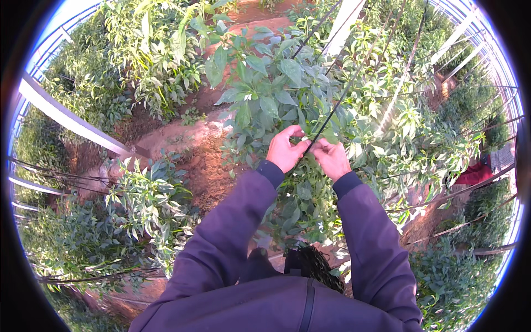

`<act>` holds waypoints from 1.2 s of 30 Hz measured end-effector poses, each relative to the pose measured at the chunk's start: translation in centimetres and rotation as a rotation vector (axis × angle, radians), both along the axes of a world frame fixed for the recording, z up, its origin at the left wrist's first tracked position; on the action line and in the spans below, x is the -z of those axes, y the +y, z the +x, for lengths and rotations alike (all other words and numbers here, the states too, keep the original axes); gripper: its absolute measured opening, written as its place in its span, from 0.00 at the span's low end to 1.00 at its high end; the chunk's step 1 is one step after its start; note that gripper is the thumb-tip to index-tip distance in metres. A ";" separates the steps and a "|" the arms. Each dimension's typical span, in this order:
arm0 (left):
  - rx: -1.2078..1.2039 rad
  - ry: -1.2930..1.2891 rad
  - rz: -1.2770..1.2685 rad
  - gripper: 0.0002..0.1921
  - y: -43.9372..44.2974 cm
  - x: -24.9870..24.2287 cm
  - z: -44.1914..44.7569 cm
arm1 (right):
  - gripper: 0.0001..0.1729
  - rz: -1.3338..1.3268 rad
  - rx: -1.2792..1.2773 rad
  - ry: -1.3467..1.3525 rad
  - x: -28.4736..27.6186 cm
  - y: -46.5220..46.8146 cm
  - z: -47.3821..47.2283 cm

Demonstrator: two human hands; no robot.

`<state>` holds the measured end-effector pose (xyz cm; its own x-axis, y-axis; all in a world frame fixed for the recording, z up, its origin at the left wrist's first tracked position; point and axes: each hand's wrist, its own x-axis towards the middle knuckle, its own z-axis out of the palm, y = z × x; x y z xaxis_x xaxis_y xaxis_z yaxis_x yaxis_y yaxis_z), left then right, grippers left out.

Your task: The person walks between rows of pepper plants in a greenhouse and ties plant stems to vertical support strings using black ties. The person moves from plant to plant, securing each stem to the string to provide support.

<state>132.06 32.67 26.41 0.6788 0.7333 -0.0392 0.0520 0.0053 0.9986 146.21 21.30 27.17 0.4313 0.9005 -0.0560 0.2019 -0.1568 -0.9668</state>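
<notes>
A leafy pepper plant [269, 87] with small white flowers stands in front of me. A taut black cord [332, 114] runs slantwise over its foliage and down between my hands. My left hand [286, 147] is at the cord's left side, index finger and thumb curved around some foliage, the thumb tip close to the cord. Just right of the cord, my right hand [331, 158] has its fingers bent together among green leaves, near the left thumb. Leaves and fingers hide whatever lies between the fingertips, so a grip cannot be made out.
A bundle of thin dark strands [321, 265] hangs at my waist. Pale posts [74, 114] and several cords [456, 193] cross the greenhouse rows. Bare reddish soil [211, 174] lies at left. Part of a person in red clothing [475, 172] shows at far right.
</notes>
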 end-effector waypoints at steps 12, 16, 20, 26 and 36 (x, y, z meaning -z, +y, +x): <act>-0.324 0.015 0.391 0.09 -1.9 1.1 0.0 | 0.05 -0.021 0.002 0.031 -0.2 -0.3 -0.5; -0.344 -0.050 0.258 0.07 -2.1 1.6 0.0 | 0.12 0.091 0.179 0.091 -0.6 -0.3 -1.7; -0.394 -0.129 0.088 0.09 -2.3 2.7 -0.5 | 0.14 0.185 0.183 0.192 -0.3 0.1 -2.2; -0.281 -0.314 0.067 0.10 -3.3 3.3 -2.1 | 0.10 0.220 0.200 0.160 -0.5 0.1 -2.9; -0.035 -0.306 0.289 0.13 -5.5 2.8 -5.4 | 0.04 0.117 0.174 0.115 -0.7 -2.2 -2.1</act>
<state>126.61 27.18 23.61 0.6014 0.7075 0.3712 -0.2426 -0.2809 0.9286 144.16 19.07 27.85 0.5777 0.8161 -0.0134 0.0694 -0.0654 -0.9954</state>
